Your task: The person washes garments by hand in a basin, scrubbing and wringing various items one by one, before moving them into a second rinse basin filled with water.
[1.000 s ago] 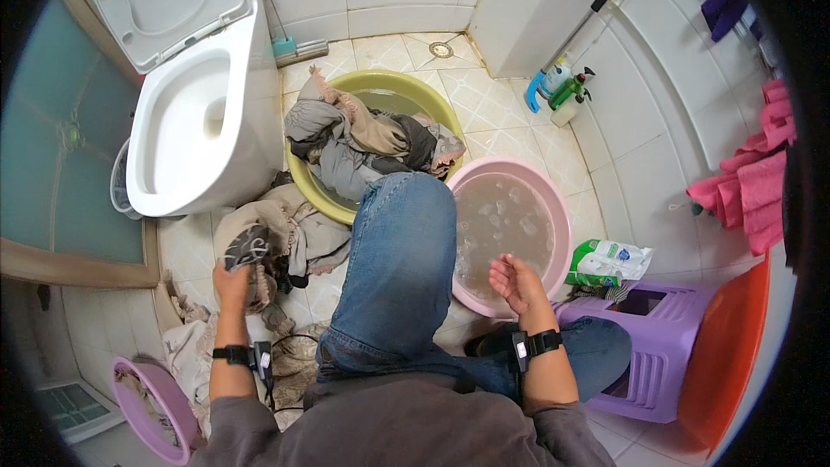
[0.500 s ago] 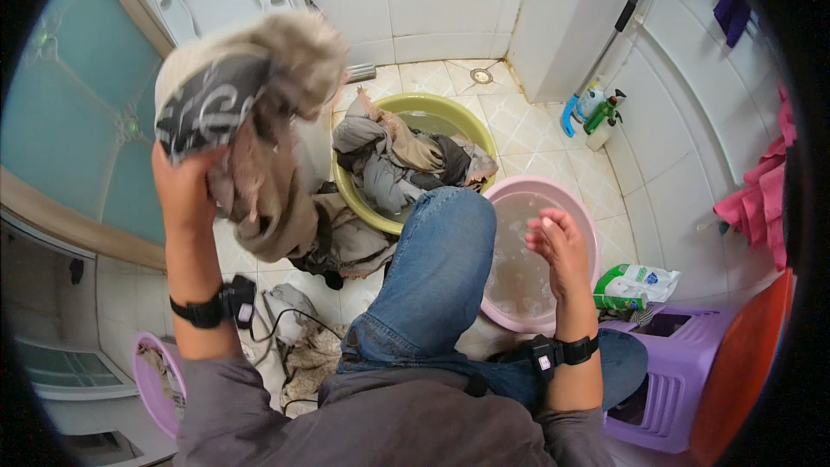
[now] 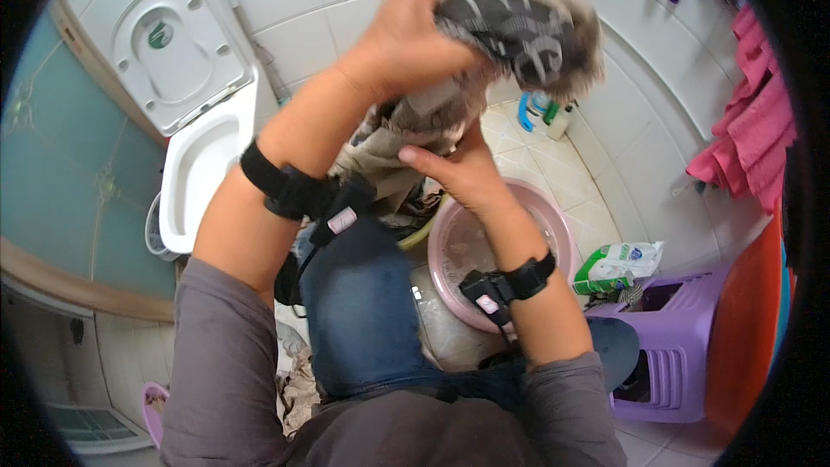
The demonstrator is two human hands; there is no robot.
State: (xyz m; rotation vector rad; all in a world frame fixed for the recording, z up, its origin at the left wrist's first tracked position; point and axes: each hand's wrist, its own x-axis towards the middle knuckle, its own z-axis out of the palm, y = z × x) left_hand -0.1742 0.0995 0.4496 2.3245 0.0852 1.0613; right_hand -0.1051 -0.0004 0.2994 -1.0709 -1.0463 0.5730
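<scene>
My left hand (image 3: 419,39) is closed around a bunched, wet-looking beige and grey cloth (image 3: 519,30), lifted high at the top centre. A dark part with white markings faces me, and the rest hangs below the hand. Lower down, my right hand (image 3: 462,169) is at the hanging length, its thumb in front and its fingers mostly hidden behind the fabric. Under my forearms and the cloth, only a bit of the yellow-green basin's rim (image 3: 419,233) shows. The pink basin (image 3: 566,233) of cloudy water stands on the floor below my right forearm.
A white toilet (image 3: 199,164) with its lid up is at the left, by a glass door (image 3: 78,147). On the right are a purple stool (image 3: 674,346), a green and white package (image 3: 618,266), an orange-red basin (image 3: 743,320) and a hanging pink cloth (image 3: 748,121). Bottles (image 3: 558,117) stand by the wall.
My left hand has swung the cloth from the left to the top centre. My right hand has risen from over the pink basin to the hanging cloth. The view has shifted.
</scene>
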